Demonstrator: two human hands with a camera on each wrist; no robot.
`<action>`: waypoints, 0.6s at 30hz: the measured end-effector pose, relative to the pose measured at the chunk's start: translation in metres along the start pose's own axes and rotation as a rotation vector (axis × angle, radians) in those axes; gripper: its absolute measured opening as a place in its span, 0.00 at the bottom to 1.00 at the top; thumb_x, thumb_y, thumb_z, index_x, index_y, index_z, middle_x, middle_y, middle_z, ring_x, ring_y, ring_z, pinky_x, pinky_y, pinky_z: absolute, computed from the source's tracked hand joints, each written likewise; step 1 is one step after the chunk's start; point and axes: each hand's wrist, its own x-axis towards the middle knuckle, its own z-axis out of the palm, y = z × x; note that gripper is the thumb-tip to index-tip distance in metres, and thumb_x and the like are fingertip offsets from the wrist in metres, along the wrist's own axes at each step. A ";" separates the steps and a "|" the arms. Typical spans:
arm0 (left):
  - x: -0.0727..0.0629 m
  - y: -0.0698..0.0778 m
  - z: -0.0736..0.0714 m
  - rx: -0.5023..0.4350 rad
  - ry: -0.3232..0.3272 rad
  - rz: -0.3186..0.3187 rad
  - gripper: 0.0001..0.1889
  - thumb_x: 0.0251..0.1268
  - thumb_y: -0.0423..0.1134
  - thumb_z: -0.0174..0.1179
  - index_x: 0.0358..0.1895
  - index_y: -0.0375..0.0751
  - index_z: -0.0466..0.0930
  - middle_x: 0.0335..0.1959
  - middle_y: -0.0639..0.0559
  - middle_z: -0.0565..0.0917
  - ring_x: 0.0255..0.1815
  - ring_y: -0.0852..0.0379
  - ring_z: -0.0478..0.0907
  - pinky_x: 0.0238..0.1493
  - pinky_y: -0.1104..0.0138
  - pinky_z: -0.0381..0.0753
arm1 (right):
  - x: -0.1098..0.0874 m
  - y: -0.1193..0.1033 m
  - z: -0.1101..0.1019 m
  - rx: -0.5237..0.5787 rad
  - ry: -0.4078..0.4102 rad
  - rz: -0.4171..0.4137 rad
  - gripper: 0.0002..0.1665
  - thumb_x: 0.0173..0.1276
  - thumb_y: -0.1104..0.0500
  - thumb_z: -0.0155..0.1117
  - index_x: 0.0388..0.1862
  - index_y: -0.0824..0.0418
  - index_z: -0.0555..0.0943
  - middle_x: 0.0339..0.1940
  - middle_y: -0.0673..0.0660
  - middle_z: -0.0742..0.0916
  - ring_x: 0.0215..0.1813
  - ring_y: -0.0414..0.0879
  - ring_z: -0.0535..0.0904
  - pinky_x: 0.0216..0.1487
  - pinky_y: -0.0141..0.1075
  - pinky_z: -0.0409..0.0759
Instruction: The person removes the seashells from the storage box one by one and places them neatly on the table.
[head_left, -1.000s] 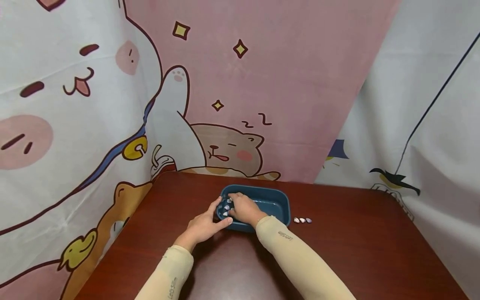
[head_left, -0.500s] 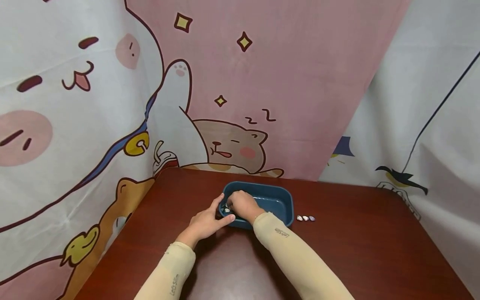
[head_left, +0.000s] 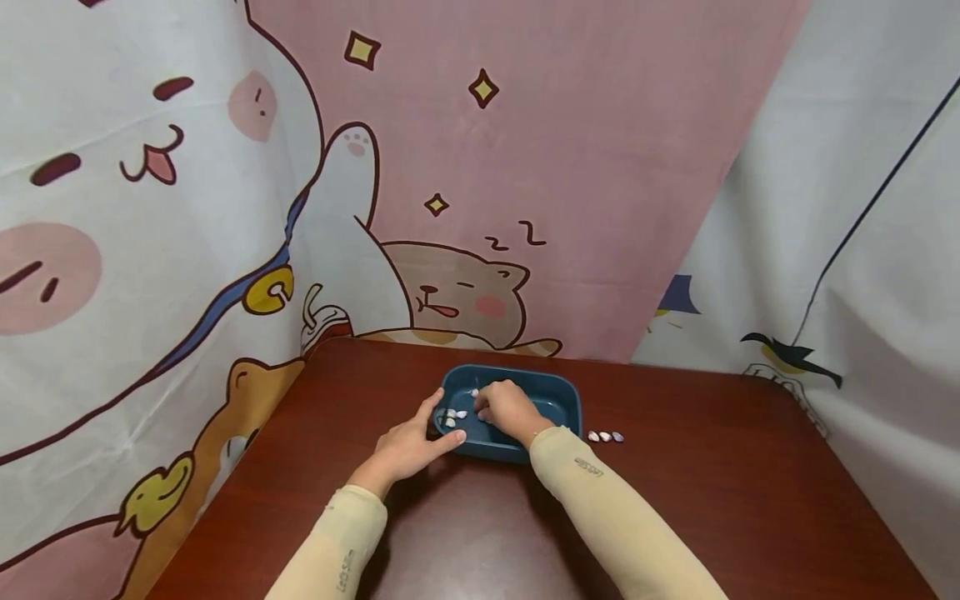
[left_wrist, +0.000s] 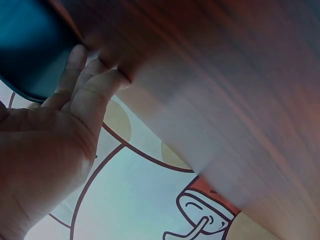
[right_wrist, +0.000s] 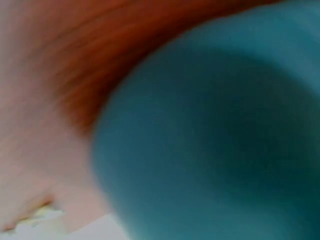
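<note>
A blue rectangular tub [head_left: 551,390] sits on the table. Inside its left end lie several small pale shell-like pieces [head_left: 452,413]. My left hand [head_left: 408,446] rests at the left end, fingers and thumb spread along the rim; in the left wrist view, straight fingers [left_wrist: 92,90] lie against the outer wall. Over the tub's middle, my right hand [head_left: 512,410] has its fingers curled downward, seemingly pinching a pale piece [head_left: 475,392] at the tips, though the hand itself covers most of the grip. The right wrist view is blurred, showing mainly the tub wall [right_wrist: 150,145].
Three similar pale pieces [head_left: 605,437] lie in a row on the table, right of the tub. The reddish-brown wooden table [head_left: 697,492] reaches back to a cartoon-printed curtain [head_left: 585,183], which also hangs along both sides.
My right hand dipped among the pieces with its fingers curling, then moved right towards the tub's middle. The left hand has stayed at the tub's left end.
</note>
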 end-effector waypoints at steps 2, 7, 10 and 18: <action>0.000 0.000 0.000 -0.003 0.001 -0.009 0.51 0.66 0.78 0.59 0.88 0.69 0.48 0.82 0.42 0.70 0.73 0.34 0.77 0.67 0.32 0.74 | -0.003 0.007 -0.003 0.011 -0.011 0.030 0.07 0.72 0.63 0.74 0.46 0.60 0.94 0.44 0.55 0.94 0.45 0.46 0.89 0.54 0.44 0.90; -0.001 0.000 -0.001 -0.007 0.004 -0.011 0.52 0.65 0.78 0.59 0.88 0.69 0.48 0.82 0.42 0.70 0.73 0.33 0.77 0.67 0.31 0.74 | -0.007 0.017 -0.011 0.018 -0.041 0.058 0.05 0.72 0.64 0.74 0.43 0.62 0.94 0.40 0.55 0.94 0.41 0.45 0.87 0.53 0.45 0.90; -0.001 -0.001 -0.001 -0.008 0.005 -0.012 0.51 0.66 0.76 0.60 0.88 0.69 0.48 0.82 0.42 0.70 0.73 0.33 0.77 0.67 0.31 0.74 | -0.009 0.019 -0.013 -0.008 -0.028 0.066 0.08 0.74 0.64 0.72 0.48 0.62 0.93 0.45 0.57 0.93 0.48 0.49 0.87 0.59 0.47 0.88; -0.001 0.000 0.000 -0.018 0.000 -0.023 0.51 0.66 0.76 0.60 0.88 0.69 0.48 0.83 0.42 0.70 0.74 0.32 0.75 0.69 0.29 0.72 | -0.010 0.026 -0.011 -0.067 -0.028 0.140 0.11 0.72 0.61 0.74 0.51 0.59 0.93 0.50 0.57 0.93 0.56 0.52 0.88 0.64 0.48 0.86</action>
